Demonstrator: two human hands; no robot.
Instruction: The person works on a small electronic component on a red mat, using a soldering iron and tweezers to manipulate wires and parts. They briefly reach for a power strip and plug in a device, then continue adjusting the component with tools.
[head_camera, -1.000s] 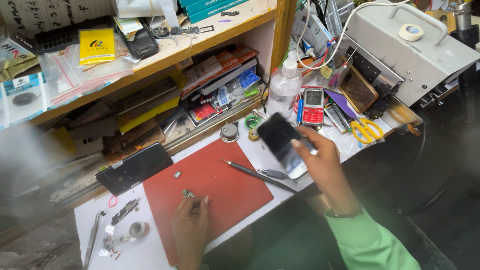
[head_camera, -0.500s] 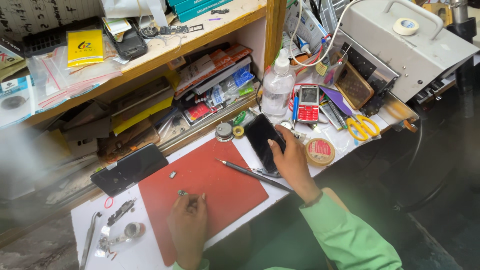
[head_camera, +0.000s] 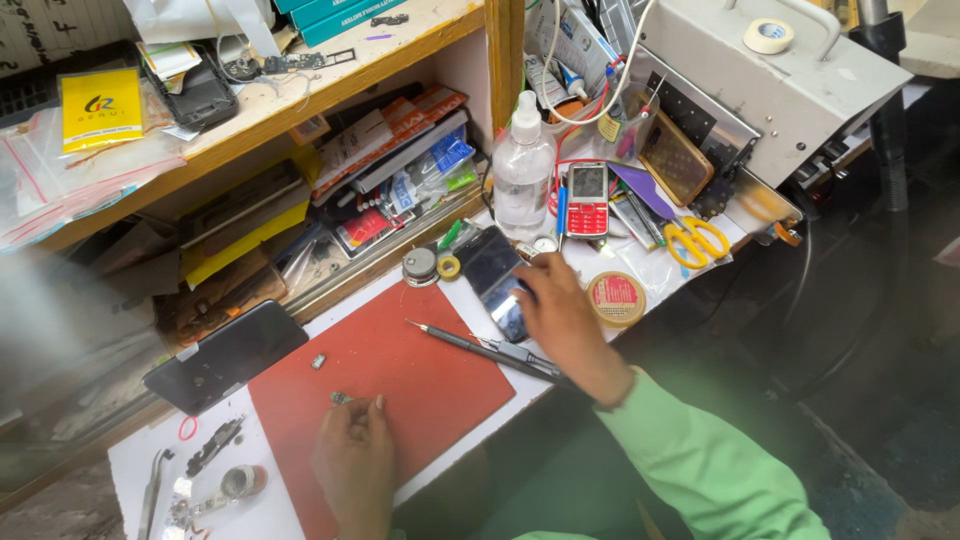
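Observation:
My right hand (head_camera: 563, 322), in a green sleeve, grips a dark phone screen panel (head_camera: 490, 272) and rests it on the white bench just right of the red mat (head_camera: 400, 370). My left hand (head_camera: 352, 462) lies on the mat's near edge, its fingertips pinching a tiny metal part (head_camera: 341, 398). Another small part (head_camera: 318, 361) sits on the mat farther back. A thin black screwdriver (head_camera: 470, 348) lies across the mat's right corner, under my right wrist.
A black phone (head_camera: 226, 355) lies left of the mat, metal tweezers and loose parts (head_camera: 205, 475) below it. A clear bottle (head_camera: 523, 170), red keypad phone (head_camera: 586, 198), yellow scissors (head_camera: 696, 240) and round tin (head_camera: 615, 298) crowd the right. Cluttered shelves stand behind.
My right hand has brought the dark screen panel down and to the left, closer to the mat. My left hand has stayed on the mat with the small part.

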